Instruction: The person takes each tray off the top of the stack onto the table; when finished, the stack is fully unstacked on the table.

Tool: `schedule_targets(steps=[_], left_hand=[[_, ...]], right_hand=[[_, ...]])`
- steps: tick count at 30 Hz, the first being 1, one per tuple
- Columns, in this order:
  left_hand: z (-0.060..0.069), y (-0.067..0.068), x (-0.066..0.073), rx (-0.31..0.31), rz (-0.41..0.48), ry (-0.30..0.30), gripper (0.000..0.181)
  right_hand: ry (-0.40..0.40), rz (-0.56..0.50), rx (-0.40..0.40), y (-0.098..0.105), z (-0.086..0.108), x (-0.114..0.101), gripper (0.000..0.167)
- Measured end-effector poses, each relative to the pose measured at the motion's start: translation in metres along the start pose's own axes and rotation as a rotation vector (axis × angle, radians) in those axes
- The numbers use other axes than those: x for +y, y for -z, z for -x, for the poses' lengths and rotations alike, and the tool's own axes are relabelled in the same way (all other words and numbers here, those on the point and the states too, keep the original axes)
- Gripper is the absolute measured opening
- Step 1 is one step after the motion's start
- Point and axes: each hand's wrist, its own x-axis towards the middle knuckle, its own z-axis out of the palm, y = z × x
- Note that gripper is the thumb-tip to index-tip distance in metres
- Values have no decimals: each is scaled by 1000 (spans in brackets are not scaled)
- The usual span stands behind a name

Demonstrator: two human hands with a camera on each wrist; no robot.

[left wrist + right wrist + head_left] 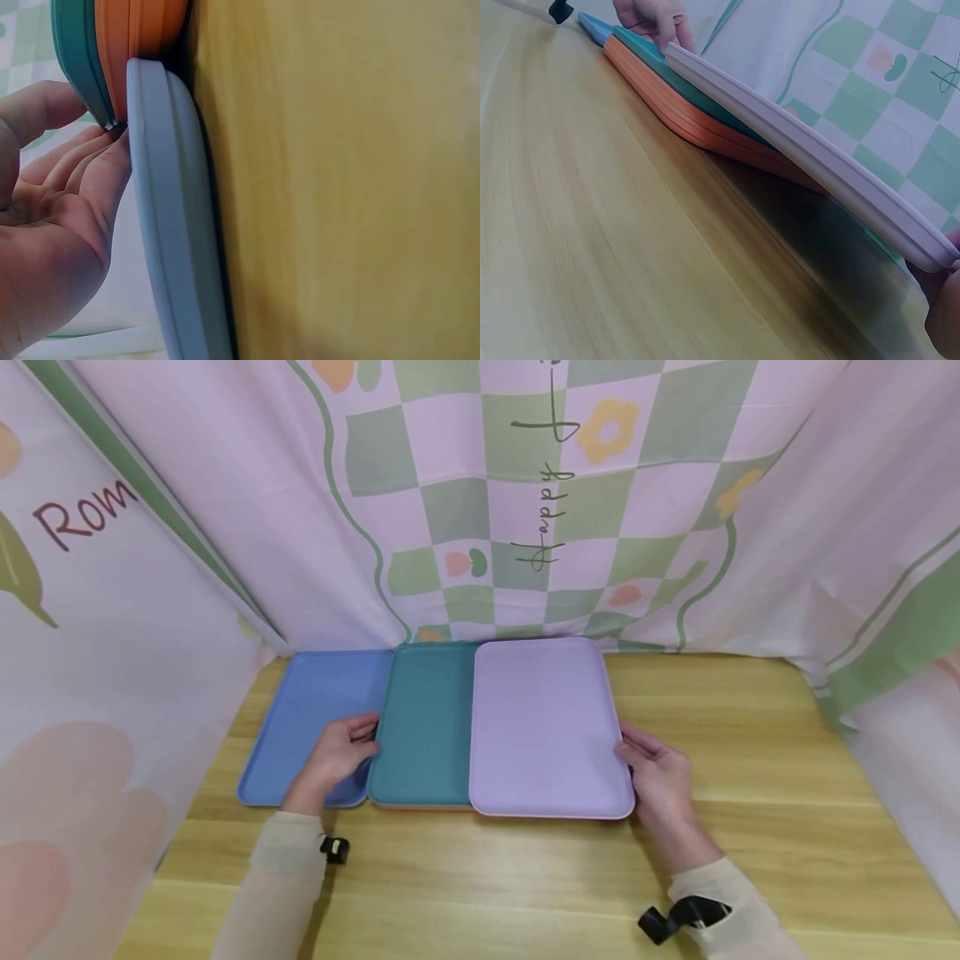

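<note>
A lilac tray (547, 727) lies partly over a teal tray (427, 727) and juts out to the right, its right part raised off the table in the right wrist view. My right hand (663, 781) grips its right edge, thumb at the rim. At the teal tray's left edge, my left hand (333, 760) pinches the rim between thumb and fingers, above part of a blue tray (322, 689). Orange trays (697, 131) are stacked beneath the teal one. In the left wrist view the fingertips partly disappear behind the tray edges.
The wooden table (750, 793) extends to the right and in front of the trays. A patterned curtain (517, 510) hangs along the table's back edge, with more fabric (97, 635) at the left side.
</note>
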Motion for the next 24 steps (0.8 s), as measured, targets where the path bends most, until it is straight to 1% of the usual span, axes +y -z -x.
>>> schedule_targets(steps=[10,17,24], left_hand=[[-1,0,0,-6,-10,8,59],[-2,-1,1,-11,-1,7,59],[-2,0,0,-10,-2,9,58]], right_hand=[[-21,-5,6,12,-3,-3,50],[-34,-49,26,25,-7,-6,44],[-47,-59,32,34,-12,-8,40]])
